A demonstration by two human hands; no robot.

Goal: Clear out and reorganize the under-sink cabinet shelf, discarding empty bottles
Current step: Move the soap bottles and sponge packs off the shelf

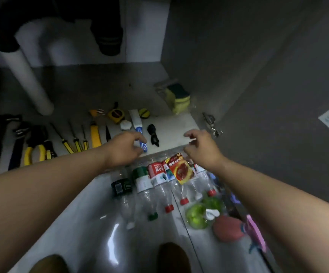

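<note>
Matte white shelf (175, 125): L hand (124, 149) round glossy tube (137, 121), R hand (201, 146) slack, empty

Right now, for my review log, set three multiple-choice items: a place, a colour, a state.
1. Where do the plastic bottles lie? A on the floor before the shelf; B beside the white pipe; C in a hand.
2. What colour are the handles of the pliers? A red; B yellow; C blue.
3. What is the right hand doing? A gripping a bottle; B holding nothing; C pressing the sponge.
Answers: 1 A, they lie on the floor below the shelf edge; 2 B, both grips show yellow; 3 B, its curled fingers enclose nothing.
</note>
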